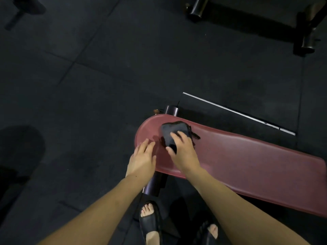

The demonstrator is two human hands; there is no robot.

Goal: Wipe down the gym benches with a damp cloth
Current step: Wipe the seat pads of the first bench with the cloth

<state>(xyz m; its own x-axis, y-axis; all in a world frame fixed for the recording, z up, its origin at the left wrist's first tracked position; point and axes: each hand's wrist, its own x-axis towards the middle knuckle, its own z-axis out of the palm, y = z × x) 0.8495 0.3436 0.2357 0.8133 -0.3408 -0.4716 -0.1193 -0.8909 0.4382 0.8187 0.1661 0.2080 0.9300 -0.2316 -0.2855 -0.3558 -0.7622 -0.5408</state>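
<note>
Single head-mounted wide-angle view, directed forward and steeply downward from standing height. The rounded end of the red bench pad (238, 156) occupies the lower centre and right, at arm's reach. Both forearms enter from the bottom edge. Dark floor tiles (88, 76) fill the upper frame.

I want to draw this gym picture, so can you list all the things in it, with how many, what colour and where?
bench: one, dark red pad, lower right
cloth: one, dark, on the bench's rounded end
bench legs: two dark tubes, beyond and before the rounded end
floor mats: black, everywhere
white line: one, on the floor behind the bench
other equipment: dark frame, top right
sandals: two, black, bottom centre
left hand: flat on the bench edge
right hand: pressing the cloth
</note>
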